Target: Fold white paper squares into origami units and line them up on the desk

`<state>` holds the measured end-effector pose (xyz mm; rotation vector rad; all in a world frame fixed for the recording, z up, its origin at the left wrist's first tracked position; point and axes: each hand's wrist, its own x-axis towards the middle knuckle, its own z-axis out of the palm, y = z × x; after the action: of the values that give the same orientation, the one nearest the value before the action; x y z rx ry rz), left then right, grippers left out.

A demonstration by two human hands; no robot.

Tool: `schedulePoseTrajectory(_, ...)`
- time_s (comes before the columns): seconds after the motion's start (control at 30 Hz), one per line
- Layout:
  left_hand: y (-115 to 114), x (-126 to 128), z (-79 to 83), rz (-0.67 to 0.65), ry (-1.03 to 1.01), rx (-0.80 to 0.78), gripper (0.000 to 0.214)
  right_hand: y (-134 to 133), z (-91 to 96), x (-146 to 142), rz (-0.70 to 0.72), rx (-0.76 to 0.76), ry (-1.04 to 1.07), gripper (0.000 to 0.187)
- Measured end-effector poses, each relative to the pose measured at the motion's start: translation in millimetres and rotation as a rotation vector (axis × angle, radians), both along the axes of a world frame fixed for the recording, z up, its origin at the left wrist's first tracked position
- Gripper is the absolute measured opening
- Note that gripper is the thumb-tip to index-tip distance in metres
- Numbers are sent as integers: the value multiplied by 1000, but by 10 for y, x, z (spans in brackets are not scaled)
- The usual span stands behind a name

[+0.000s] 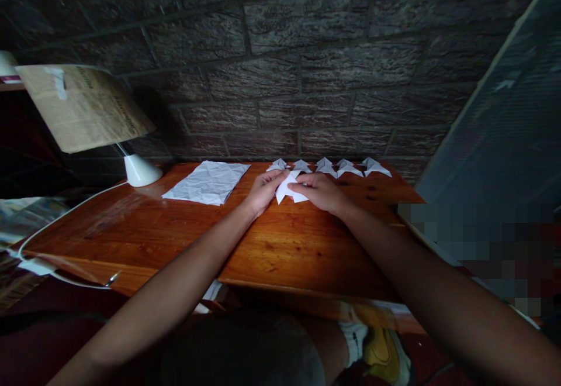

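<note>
A small folded white paper piece (287, 189), with pointed flaps at its lower edge, is held just above the wooden table between both hands. My left hand (264, 190) pinches its left side, thumb on top. From the right, my right hand (322, 192) grips the other side with thumb and fingers closed on it. Behind the hands, several similar folded paper shapes (325, 166) stand in a row along the wall side of the table. The hands partly cover the held paper and the row's left end.
To the left lies a stack of creased white paper sheets (209, 182). A lamp with a brown paper shade (85, 105) and white base (141, 171) stands at the wooden table's (280, 251) left end, its white cord (65, 216) trailing over the edge. A dark brick wall (280, 82) rises behind.
</note>
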<state>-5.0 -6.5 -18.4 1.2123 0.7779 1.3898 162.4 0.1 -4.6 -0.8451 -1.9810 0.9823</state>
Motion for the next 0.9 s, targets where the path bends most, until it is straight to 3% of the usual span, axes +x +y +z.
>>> schedulePoseTrajectory(0.3,13,0,-18,34,37,74,37,18,-24,-19,-20,-64,24,29)
schedulePoseTrajectory(0.57,0,-19,-3,97,152,48,39,17,12,43,-196,-141,74,35)
schedulePoseTrajectory(0.73,-30,-28,34,116,189,85,34,53,9,27,-187,-218,197,33)
schedulePoseTrajectory(0.9,-37,3,19,90,208,89,35,95,15,22,-159,-404,413,32)
